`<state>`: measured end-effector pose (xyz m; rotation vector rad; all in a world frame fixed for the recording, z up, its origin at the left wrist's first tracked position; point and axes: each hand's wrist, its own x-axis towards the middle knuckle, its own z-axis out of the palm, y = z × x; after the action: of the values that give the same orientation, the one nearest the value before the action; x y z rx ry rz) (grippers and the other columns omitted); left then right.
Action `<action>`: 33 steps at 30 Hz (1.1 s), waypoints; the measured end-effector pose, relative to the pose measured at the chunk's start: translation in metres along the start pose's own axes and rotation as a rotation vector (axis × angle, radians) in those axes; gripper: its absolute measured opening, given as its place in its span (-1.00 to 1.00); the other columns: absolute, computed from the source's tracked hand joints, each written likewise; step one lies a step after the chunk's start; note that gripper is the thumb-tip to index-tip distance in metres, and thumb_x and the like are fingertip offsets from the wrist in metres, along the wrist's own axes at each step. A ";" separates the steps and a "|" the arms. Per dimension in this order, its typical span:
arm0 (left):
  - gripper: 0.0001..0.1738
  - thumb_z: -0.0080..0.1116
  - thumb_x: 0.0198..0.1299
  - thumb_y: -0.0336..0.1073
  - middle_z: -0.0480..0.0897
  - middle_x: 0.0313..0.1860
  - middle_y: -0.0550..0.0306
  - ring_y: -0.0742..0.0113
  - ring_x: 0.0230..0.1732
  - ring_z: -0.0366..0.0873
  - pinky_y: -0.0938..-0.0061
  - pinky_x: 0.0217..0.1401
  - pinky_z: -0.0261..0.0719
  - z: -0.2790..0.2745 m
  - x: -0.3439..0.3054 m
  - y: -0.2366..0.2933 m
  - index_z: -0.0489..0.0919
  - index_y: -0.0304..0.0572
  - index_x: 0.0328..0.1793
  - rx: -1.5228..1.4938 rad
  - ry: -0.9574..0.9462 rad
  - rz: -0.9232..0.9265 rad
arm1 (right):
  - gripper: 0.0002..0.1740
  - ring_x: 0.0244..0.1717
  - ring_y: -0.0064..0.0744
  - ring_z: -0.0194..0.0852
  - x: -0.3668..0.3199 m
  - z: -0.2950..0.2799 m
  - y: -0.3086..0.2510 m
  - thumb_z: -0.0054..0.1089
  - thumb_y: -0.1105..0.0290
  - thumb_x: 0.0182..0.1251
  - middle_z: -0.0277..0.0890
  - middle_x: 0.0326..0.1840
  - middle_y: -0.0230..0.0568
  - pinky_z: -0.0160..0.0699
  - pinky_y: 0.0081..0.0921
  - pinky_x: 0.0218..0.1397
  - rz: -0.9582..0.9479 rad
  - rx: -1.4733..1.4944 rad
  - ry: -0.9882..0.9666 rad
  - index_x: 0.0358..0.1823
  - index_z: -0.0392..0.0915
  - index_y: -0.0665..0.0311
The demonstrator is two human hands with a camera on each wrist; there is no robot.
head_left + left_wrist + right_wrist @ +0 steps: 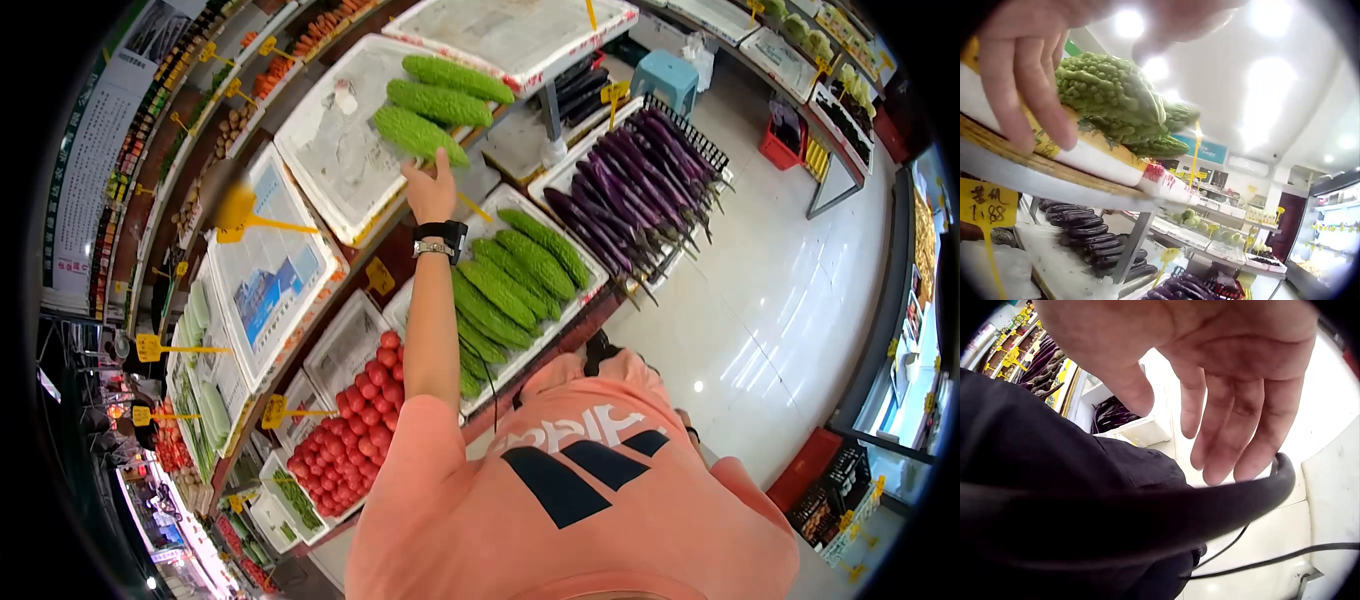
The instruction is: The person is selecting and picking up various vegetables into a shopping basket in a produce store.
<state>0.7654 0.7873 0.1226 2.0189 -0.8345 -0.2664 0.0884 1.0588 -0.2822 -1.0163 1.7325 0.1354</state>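
Note:
My left hand (431, 190) reaches over the front edge of a white foam box (300, 130), its fingertips right at the end of the nearest bitter melon (415, 130). Two more bitter melons lie beside that one in the box. In the left wrist view, the fingers (1038, 87) point downward at the box's edge, with the bumpy green melons (1110, 87) just beyond them. My right hand (1235, 381) hangs low by the dark trousers, its fingers relaxed and nothing held.
Below the raised box, a tray holds several more bitter melons (510, 280). Purple eggplants (640, 180) lie to its right and tomatoes (350, 440) to its left. Yellow price tags (380, 277) stick out along the shelf edges. A blue stool (665, 80) stands behind the eggplants.

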 end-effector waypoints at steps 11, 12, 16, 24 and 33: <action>0.33 0.06 0.16 0.51 0.44 0.36 -0.60 -0.30 0.30 0.55 0.11 0.34 0.53 0.041 -0.207 -0.286 0.04 -0.69 0.59 0.416 -0.444 -0.574 | -0.56 -0.15 -0.21 0.68 -0.007 -0.050 -0.099 0.11 0.08 0.44 0.67 -0.11 -0.13 0.65 -0.18 -0.19 0.030 0.092 -0.006 0.15 0.52 0.25; 0.35 0.05 0.12 0.55 0.46 0.35 -0.59 -0.28 0.28 0.57 0.11 0.31 0.55 0.048 -0.214 -0.282 0.07 -0.69 0.57 0.431 -0.489 -0.615 | -0.55 -0.16 -0.20 0.69 -0.007 -0.056 -0.107 0.11 0.08 0.44 0.67 -0.10 -0.12 0.66 -0.17 -0.19 0.048 0.148 -0.027 0.17 0.50 0.25; 0.42 0.04 -0.01 0.68 0.55 0.28 -0.50 -0.21 0.22 0.63 0.11 0.18 0.64 0.065 -0.217 -0.238 0.22 -0.67 0.50 0.496 -0.611 -0.679 | -0.53 -0.22 -0.19 0.69 -0.004 -0.076 -0.131 0.12 0.09 0.44 0.68 -0.09 -0.08 0.68 -0.18 -0.19 0.105 0.220 -0.049 0.21 0.47 0.25; 0.17 -0.07 0.08 0.68 0.74 -0.03 -0.18 -0.02 -0.06 0.75 0.17 -0.05 0.71 0.092 -0.184 -0.213 0.60 -0.44 0.21 0.799 -0.663 -0.426 | -0.58 -0.28 -0.28 0.64 -0.007 -0.084 -0.132 0.08 0.08 0.48 0.67 -0.15 -0.13 0.67 -0.26 -0.25 0.058 0.240 -0.016 0.17 0.49 0.20; -0.15 0.09 0.12 0.52 0.75 -0.21 -0.04 0.03 -0.19 0.73 0.16 -0.18 0.68 0.101 -0.160 -0.230 0.77 -0.23 -0.14 0.742 -0.726 -0.454 | -0.56 -0.17 -0.20 0.65 -0.062 -0.066 -0.083 0.12 0.11 0.42 0.67 -0.09 -0.07 0.66 -0.16 -0.17 0.076 0.049 0.053 0.15 0.52 0.28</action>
<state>0.7016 0.9071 -0.1422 2.8614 -0.9811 -1.1348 0.1003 1.0056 -0.1718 -0.9261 1.8151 0.1139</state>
